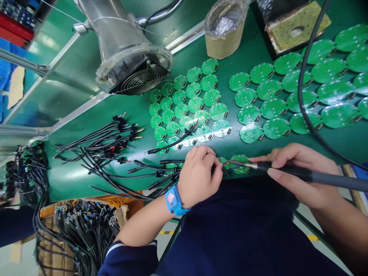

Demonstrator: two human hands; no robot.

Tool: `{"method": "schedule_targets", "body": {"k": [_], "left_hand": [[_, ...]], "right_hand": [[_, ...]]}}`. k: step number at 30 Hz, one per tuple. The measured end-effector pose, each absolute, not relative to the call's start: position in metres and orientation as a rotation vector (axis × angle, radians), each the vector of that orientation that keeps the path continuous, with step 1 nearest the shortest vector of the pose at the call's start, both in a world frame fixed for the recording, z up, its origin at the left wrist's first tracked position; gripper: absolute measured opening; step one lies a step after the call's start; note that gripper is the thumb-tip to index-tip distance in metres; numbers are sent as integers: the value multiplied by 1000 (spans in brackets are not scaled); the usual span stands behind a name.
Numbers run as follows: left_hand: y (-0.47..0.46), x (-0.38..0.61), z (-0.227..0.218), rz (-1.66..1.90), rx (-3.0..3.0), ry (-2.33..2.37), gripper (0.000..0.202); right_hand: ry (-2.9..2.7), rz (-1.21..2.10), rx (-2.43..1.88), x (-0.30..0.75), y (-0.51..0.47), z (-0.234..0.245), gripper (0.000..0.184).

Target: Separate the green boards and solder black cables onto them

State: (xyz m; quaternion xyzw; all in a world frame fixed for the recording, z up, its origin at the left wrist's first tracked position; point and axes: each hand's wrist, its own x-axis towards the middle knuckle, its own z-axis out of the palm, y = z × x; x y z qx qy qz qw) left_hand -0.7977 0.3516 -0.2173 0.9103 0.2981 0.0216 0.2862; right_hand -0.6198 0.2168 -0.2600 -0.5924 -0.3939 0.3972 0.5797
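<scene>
My right hand (299, 170) is wrapped around a black soldering iron (290, 171), whose metal tip points left at a small round green circuit board (240, 163) at the table's near edge. My left hand (199, 174), with a blue wrist strap (173, 200), is pinched on thin coloured wire ends (225, 163) right at that board, touching the iron's tip. A black cable runs left from under my left hand.
Several round green boards (189, 107) lie in rows mid-table, larger ones (301, 88) to the right. Loose black cables (109, 149) spread at left, more in a cardboard box (83, 226). A fume extractor fan (135, 73), a taped tub (225, 28) and a sponge holder (296, 25) stand behind.
</scene>
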Motion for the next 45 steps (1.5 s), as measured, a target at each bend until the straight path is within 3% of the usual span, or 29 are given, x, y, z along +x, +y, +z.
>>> {"method": "schedule_targets", "body": {"k": [45], "left_hand": [[352, -795, -219, 2, 2456, 847, 9]], "right_hand": [[-801, 955, -1249, -618, 221, -255, 16]]}}
